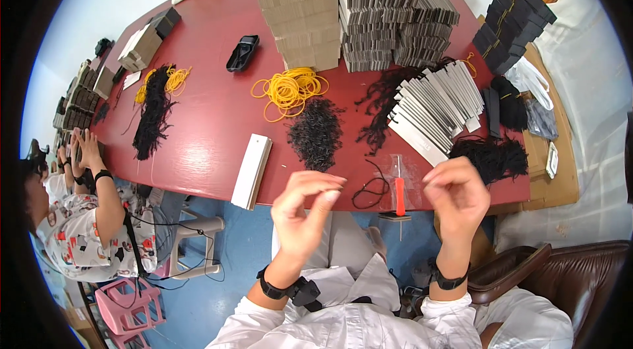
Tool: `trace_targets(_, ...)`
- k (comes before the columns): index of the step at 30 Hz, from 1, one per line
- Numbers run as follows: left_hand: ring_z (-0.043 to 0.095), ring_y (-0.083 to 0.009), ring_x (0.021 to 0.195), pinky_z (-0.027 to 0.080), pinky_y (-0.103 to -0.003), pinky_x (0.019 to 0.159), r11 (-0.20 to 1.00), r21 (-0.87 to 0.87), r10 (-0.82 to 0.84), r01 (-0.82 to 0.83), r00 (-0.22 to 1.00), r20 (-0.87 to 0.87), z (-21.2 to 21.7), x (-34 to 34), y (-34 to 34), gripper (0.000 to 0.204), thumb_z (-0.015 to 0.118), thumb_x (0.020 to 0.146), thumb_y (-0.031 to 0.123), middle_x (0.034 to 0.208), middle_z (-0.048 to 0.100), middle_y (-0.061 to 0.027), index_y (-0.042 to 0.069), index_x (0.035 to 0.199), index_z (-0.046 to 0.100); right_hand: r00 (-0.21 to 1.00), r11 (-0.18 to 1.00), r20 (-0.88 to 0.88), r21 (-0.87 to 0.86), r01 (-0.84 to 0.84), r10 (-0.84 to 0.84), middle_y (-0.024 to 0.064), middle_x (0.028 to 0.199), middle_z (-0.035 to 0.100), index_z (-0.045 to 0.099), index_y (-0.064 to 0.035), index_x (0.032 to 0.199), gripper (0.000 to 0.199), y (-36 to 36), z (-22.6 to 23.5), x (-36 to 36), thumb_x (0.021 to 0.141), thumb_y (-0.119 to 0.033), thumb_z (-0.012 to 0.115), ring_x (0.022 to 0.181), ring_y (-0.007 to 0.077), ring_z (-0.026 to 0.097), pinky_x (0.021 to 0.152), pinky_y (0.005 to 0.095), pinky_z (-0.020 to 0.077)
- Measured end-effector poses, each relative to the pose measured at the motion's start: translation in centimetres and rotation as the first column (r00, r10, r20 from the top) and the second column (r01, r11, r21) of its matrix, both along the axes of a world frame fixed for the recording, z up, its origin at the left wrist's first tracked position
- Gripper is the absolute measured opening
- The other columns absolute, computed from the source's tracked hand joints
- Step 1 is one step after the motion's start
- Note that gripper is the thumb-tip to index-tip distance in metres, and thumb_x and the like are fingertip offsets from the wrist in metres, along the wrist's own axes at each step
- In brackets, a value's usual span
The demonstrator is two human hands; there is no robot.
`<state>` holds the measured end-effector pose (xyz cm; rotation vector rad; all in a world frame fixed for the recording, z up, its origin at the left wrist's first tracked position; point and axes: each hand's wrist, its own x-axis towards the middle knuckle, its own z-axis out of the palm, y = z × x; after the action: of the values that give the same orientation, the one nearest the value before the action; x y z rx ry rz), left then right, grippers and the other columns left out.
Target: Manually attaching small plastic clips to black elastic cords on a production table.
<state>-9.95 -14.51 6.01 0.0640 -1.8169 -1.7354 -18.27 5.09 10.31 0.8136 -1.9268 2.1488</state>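
My left hand (300,210) is raised over the table's near edge, fingers bent and thumb held apart from them, with nothing visible in it. Across from it, my right hand (457,200) is held up in a similar curve, also with nothing visible in it. Between them lie a black cord loop (373,192) and an orange-handled tool (399,196) on a clear plastic bag. A pile of small black plastic pieces (315,132) sits just beyond my left hand. Beyond my right hand, white card strips (435,108) are fanned out. A white stack of strips (252,172) rests at the edge.
Tall cardboard bundles (300,16) and grey bundles (369,12) stand at the back of the red table (204,125). Yellow rubber bands (290,90), a black tray (242,53) and black cords (153,115) lie further left. A co-worker (92,217) sits at left; a brown chair (573,283) is at right.
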Motion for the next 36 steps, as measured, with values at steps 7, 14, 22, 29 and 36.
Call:
trace_targets(7,0.063,-0.0218,0.087,0.049,-0.033,0.079,0.953,-0.258,-0.153,0.159,0.987,0.045,1.5,1.1,1.6,0.011,0.07,0.079,0.001,0.093,0.071,-0.0054,0.004,0.09,0.07,0.96,0.939,0.141,0.213,-0.269,0.243,0.0014,0.084,0.058,0.066,-0.0041,0.081,0.014,-1.2,-0.4,3.0,0.073,-0.001,0.077,0.056,0.0028,0.038,0.049,0.0191,0.028)
trace_targets(14,0.063,-0.0213,0.088,0.048,-0.033,0.081,0.94,-0.136,-0.292,0.313,0.944,0.15,1.2,1.6,2.0,0.009,0.067,0.083,0.001,0.092,0.07,-0.0067,0.003,0.092,0.069,0.935,0.923,0.269,0.244,-0.297,0.23,-0.0025,0.08,0.055,0.064,-0.0059,0.081,0.016,-0.8,-1.6,2.9,0.074,-0.005,0.079,0.055,0.0013,0.036,0.048,0.0191,0.0247)
trace_targets(22,0.052,-0.019,0.082,0.043,-0.03,0.077,0.827,0.135,-0.561,0.546,0.818,0.129,-0.3,1.9,2.4,0.004,0.057,0.093,0.005,0.088,0.055,-0.0069,0.001,0.091,0.055,0.773,0.87,0.492,0.058,-0.489,0.402,-0.0046,0.076,0.05,0.059,-0.006,0.081,0.02,-0.3,-2.0,3.1,0.075,-0.003,0.078,0.056,0.0008,0.038,0.049,0.019,0.0275)
trace_targets(29,0.051,-0.0156,0.085,0.041,-0.03,0.079,0.848,0.047,-0.528,0.529,0.83,0.18,-0.2,2.2,2.7,0.005,0.053,0.096,0.007,0.092,0.054,-0.0058,0.002,0.094,0.053,0.911,0.861,0.326,0.356,-0.364,0.251,0.0004,0.078,0.058,0.063,-0.0041,0.086,0.015,0.4,-0.2,3.8,0.078,-0.004,0.076,0.058,0.0039,0.05,0.05,0.02,0.0358)
trace_targets(36,0.052,-0.0169,0.085,0.042,-0.03,0.078,0.816,0.051,-0.574,0.575,0.799,0.18,0.2,2.3,2.6,0.006,0.054,0.095,0.006,0.092,0.057,-0.0068,0.002,0.091,0.054,0.929,0.827,0.219,0.425,-0.367,0.299,0.004,0.08,0.063,0.065,-0.0023,0.089,0.014,1.2,-0.3,3.5,0.079,-0.005,0.074,0.06,0.0093,0.056,0.053,0.0241,0.0427)
